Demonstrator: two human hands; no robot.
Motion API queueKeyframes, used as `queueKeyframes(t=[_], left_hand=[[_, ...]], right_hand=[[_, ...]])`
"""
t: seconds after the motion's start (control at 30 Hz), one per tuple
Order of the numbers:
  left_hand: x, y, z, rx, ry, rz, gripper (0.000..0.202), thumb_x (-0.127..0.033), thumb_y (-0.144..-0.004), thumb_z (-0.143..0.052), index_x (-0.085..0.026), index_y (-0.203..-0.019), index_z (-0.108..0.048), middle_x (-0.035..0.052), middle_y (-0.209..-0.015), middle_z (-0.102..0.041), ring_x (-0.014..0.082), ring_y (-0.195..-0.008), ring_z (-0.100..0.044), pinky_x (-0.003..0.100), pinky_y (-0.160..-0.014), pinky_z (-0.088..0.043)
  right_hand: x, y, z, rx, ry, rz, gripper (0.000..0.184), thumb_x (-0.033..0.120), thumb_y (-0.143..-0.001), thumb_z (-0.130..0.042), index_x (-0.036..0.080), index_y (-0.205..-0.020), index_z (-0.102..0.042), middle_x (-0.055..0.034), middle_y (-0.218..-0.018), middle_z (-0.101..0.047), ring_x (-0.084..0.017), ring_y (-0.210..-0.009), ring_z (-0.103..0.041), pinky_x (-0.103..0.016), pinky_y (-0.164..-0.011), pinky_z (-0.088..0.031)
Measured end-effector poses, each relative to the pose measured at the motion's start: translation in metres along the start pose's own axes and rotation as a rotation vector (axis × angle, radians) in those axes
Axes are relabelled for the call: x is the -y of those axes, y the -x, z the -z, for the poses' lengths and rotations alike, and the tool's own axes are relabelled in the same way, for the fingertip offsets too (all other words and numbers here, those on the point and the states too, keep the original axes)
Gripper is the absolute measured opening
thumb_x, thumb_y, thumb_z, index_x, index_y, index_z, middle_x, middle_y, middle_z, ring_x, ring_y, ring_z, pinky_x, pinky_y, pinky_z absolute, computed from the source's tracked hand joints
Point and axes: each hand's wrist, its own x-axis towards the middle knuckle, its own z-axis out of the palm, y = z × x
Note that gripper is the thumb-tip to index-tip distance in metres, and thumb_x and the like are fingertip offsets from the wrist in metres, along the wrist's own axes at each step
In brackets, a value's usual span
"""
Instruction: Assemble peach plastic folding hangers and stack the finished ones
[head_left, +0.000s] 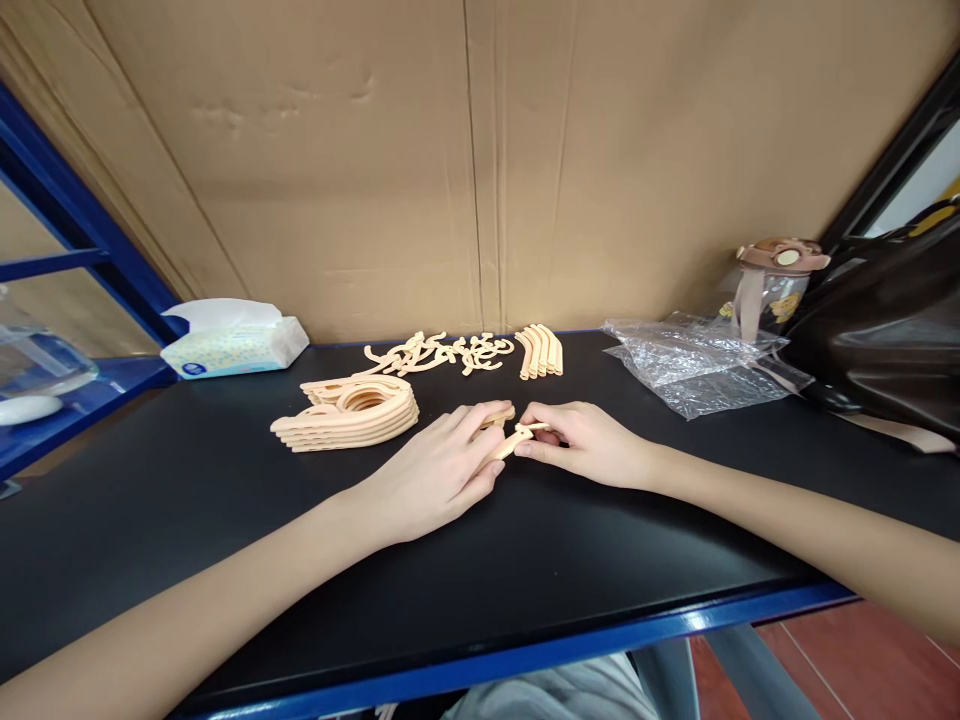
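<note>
My left hand (442,465) is closed around a beige plastic hanger arm (512,443), whose end sticks out past the thumb. Close by on the right, my right hand (581,440) pinches a thin beige hanger hook (534,427) at the end of that arm. The fingers hide much of both pieces, and I cannot tell whether they are joined. To the left of my hands lies a neat stack of beige folding hangers (360,425). Behind my hands are a loose heap of beige hooks (435,352) and a row of curved hanger arms (540,352).
A tissue pack (236,340) stands at the back left of the black table (525,560). Crumpled clear plastic bags (690,360) lie at the back right, before a bottle (776,285) and a dark bag (885,330). Cardboard (375,180) walls the back.
</note>
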Motion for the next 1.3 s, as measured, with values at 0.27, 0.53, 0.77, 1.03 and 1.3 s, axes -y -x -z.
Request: queueKeyframes(t=[0.27,0.53,0.77,1.03,1.3], left_hand=[[0.0000,0.0007,-0.0034,-0.033,-0.050,-0.007,0.031,-0.026,-0.096,-0.034,-0.016,-0.122,-0.048,0.0120,-0.141,-0.036,0.0257,-0.123,-0.041,0.042,-0.100,-0.038],[-0.0008,-0.0002,-0.0043,-0.044,0.008,0.048,0.028,-0.028,-0.097,-0.032,-0.016,-0.113,-0.052,0.0116,-0.142,-0.035,0.0246,-0.121,-0.043,0.043,-0.100,-0.039],[-0.0003,0.0015,-0.0055,-0.069,0.036,0.012,0.033,-0.026,-0.097,-0.030,-0.018,-0.126,-0.044,0.0108,-0.142,-0.036,0.0242,-0.122,-0.043,0.043,-0.100,-0.040],[-0.0003,0.0028,-0.0048,-0.025,0.047,-0.016,0.032,-0.026,-0.098,-0.029,-0.019,-0.125,-0.045,0.0102,-0.142,-0.034,0.0233,-0.121,-0.043,0.041,-0.099,-0.041],[0.0018,0.0024,-0.0017,-0.028,0.124,-0.052,0.031,-0.024,-0.098,-0.029,-0.019,-0.123,-0.047,0.0091,-0.138,-0.040,0.0219,-0.119,-0.048,0.039,-0.100,-0.043]], right_hand=[[-0.0015,-0.0017,0.0005,0.018,-0.047,-0.029,0.033,0.051,-0.089,-0.047,0.019,-0.086,-0.055,0.0078,-0.056,-0.038,-0.008,-0.050,-0.034,-0.020,-0.051,-0.027],[-0.0011,-0.0019,0.0016,-0.013,-0.083,-0.016,0.035,0.051,-0.090,-0.045,0.019,-0.078,-0.049,0.0075,-0.055,-0.038,-0.008,-0.050,-0.035,-0.020,-0.050,-0.027],[-0.0043,-0.0004,0.0020,0.005,-0.012,0.065,0.031,0.045,-0.093,-0.042,0.019,-0.079,-0.048,0.0039,-0.065,-0.049,-0.010,-0.057,-0.045,-0.022,-0.056,-0.031],[-0.0029,0.0017,0.0029,0.070,0.142,0.073,0.036,0.046,-0.096,-0.034,0.019,-0.077,-0.048,0.0018,-0.067,-0.053,-0.011,-0.056,-0.048,-0.023,-0.055,-0.031],[-0.0004,0.0045,0.0006,0.005,0.334,0.168,0.044,0.045,-0.098,-0.025,0.018,-0.078,-0.052,-0.0010,-0.069,-0.059,-0.012,-0.054,-0.052,-0.024,-0.050,-0.026]])
